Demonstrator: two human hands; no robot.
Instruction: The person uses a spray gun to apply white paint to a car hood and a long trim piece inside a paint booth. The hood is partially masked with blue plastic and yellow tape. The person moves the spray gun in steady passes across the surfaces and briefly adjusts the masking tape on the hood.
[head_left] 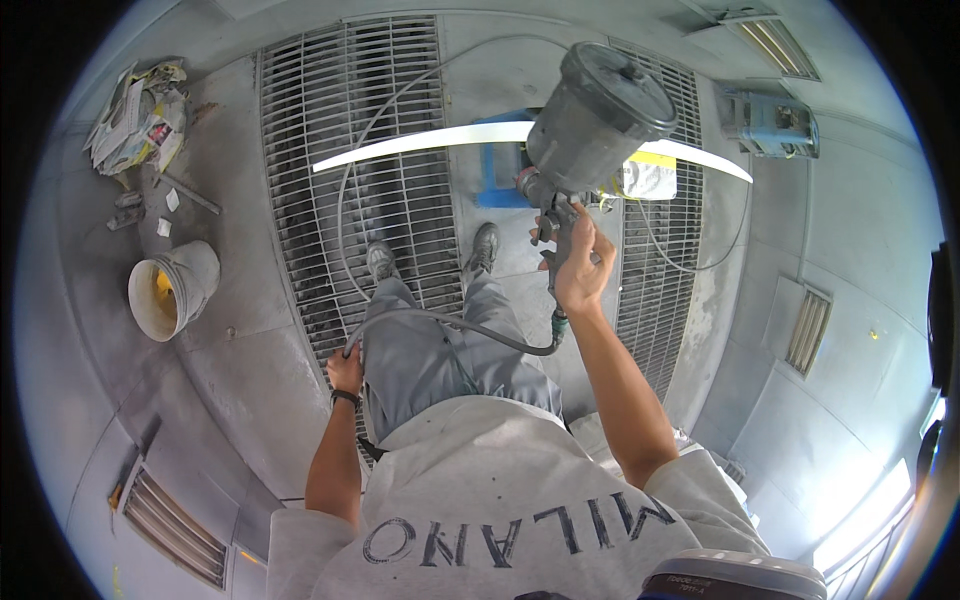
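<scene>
My right hand grips a dark grey spray gun with a large cup on top, held over a long white curved strip. Behind the gun, the strip lies across a blue stand and a white-and-yellow block, partly hidden by the cup. A grey hose runs from the gun's handle to my left hand, which is closed around it beside my left thigh.
Floor grates run under and beside my feet. At left are a white bucket, crumpled paper and scraps. A blue container stands at upper right, and a loose hose loops around the strip. Grey walls with louvred panels enclose the space.
</scene>
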